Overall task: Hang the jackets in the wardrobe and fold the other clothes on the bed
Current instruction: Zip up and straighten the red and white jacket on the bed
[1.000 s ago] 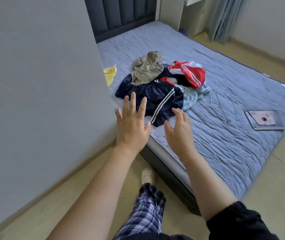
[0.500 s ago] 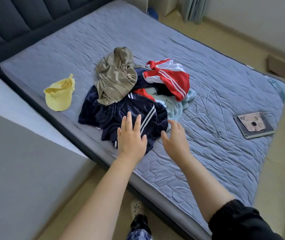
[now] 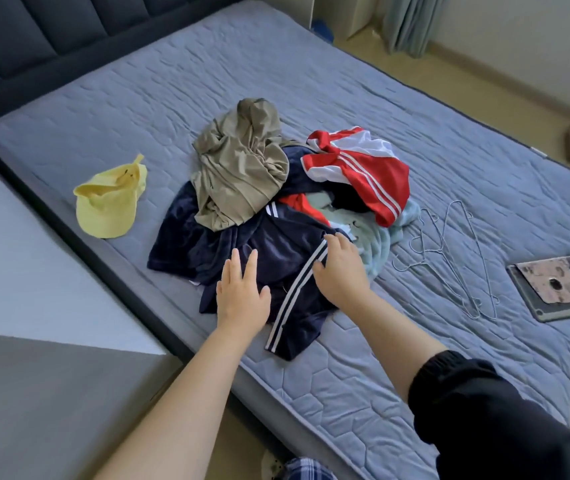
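No writing can be read. The crumpled navy velour jacket with white stripes (image 3: pixel 276 265) is overlain by the left hand (image 3: pixel 242 299) and right hand (image 3: pixel 340 271), both spread, nothing gripped.

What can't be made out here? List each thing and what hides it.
Head view only:
- Wardrobe: not in frame.
- Light blue garment: mostly buried under the red and white jacket and navy striped jacket, so its type is unclear.
- Left hand and right hand: seen from the back; whether the fingers grip cloth is hidden.
- Wire hangers: too thin and tangled to count.
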A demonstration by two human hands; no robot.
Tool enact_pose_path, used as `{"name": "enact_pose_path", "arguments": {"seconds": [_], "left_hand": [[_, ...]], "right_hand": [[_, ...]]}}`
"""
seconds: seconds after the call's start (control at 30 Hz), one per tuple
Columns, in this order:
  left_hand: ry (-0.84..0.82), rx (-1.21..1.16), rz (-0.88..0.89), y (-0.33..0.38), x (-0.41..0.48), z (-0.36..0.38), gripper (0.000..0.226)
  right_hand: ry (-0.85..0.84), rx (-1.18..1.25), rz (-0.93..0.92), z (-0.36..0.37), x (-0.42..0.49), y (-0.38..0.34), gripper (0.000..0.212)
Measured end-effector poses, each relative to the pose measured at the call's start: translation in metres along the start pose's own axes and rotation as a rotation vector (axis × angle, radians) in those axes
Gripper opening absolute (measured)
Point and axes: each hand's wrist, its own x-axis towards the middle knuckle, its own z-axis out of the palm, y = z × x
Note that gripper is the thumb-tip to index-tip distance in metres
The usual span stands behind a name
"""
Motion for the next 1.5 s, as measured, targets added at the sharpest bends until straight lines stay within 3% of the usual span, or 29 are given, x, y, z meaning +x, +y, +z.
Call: {"name": "enact_pose_path", "arguments": {"seconds": [0.17,0.37,0.5,0.7,0.87,0.97,1.13,1.33,1.5], "left_hand": [[-0.015,-0.022,-0.1,-0.007,0.037,0.029,0.069],[-0.029,0.012,-0.129,0.032,0.074,0.092,0.067],[-0.085,-0.006,-0.126,0.072,0.107,0.142,0.065],[-0.155,-0.216,-0.14,0.126,0.146,0.202,0.067],[-0.203,-0.238,-0.181,0.13,0.145,0.227,0.067],[-0.23,-0.314,-0.216,0.126,0.137,0.225,0.069],[-0.167,-0.483,-0.161,0.127,0.106,0.197,0.075],[-0.106,-0.707,-0.207,0.14,0.057,0.124,0.089],[-0.037,-0.795,-0.17,0.15,0.009,0.066,0.109]], "right_hand": [[-0.048,-0.108,-0.02,0.03,0.042,0.025,0.054],[-0.162,-0.204,-0.012,0.054,0.115,0.097,0.045],[-0.183,-0.275,0.008,0.053,0.169,0.159,0.05],[-0.217,-0.489,-0.034,0.036,0.236,0.238,0.032],[-0.3,-0.519,0.078,0.035,0.254,0.264,0.043],[-0.22,-0.334,0.046,0.029,0.247,0.265,0.041],[-0.239,0.418,-0.061,-0.011,0.197,0.22,0.024],[-0.547,0.892,-0.185,-0.106,0.137,0.144,0.021],[-0.713,1.071,-0.284,-0.182,0.09,0.076,0.028]]}}
